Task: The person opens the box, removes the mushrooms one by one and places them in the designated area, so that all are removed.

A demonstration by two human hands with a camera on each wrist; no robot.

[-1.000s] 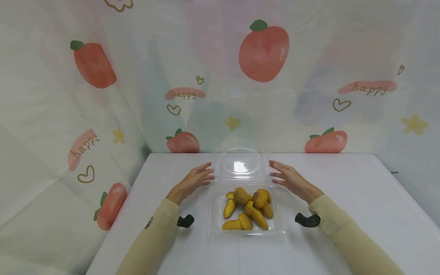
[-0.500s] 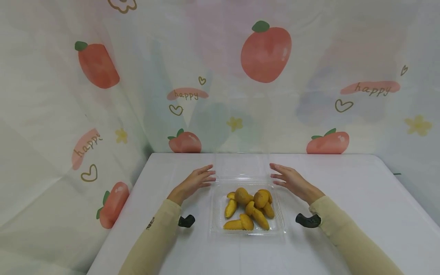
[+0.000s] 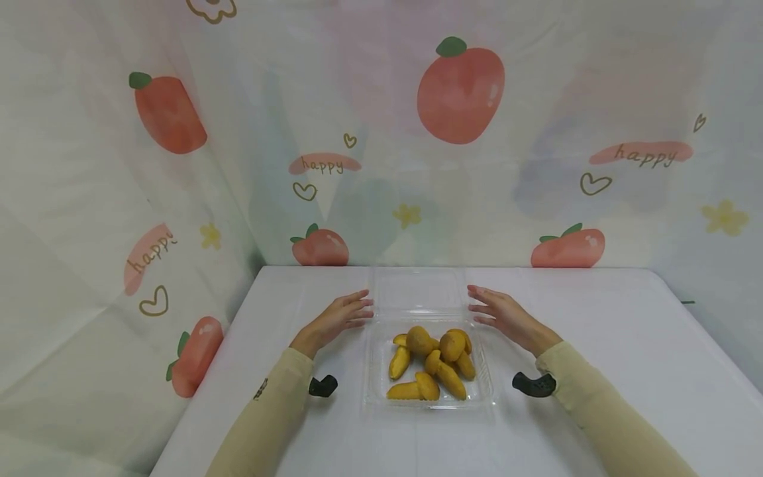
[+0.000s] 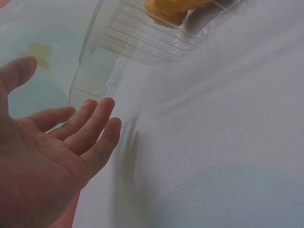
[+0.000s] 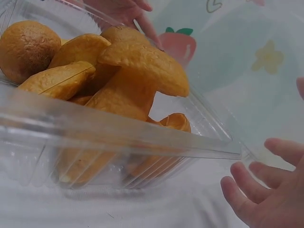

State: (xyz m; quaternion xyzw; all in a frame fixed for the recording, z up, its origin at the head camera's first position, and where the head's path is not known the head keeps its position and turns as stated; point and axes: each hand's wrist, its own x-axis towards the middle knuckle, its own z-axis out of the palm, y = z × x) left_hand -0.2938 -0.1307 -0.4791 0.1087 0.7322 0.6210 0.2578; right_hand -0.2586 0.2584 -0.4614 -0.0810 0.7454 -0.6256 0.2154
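Note:
On the table stands a clear plastic clamshell box [image 3: 487, 391], its see-through lid [image 3: 420, 291] tipped back at the far side. Inside lie several yellow-brown mushrooms [image 3: 448, 379], seen close up in the right wrist view as wrinkled mushrooms [image 5: 142, 66]. My left hand [image 3: 334, 321] is beside the lid's left edge, fingers spread and nearly straight. At the lid's right edge, my right hand [image 3: 507, 318] mirrors it with its fingers extended. Neither hand grips anything. Whether the fingertips touch the lid, I cannot tell.
A white cloth covers the table [image 3: 620, 371]. Behind it and on the left hangs a printed curtain [image 3: 381, 99] with red fruit and "happy" lettering. Black curved pieces stick out at the left cuff [image 3: 323, 385] and right cuff [image 3: 533, 384].
The lid's bright reflection has vanished and its upper edge appears lower, so the lid's tilt has changed. Both hands have hardly moved, and the mushrooms lie as before. The head view shifted slightly.

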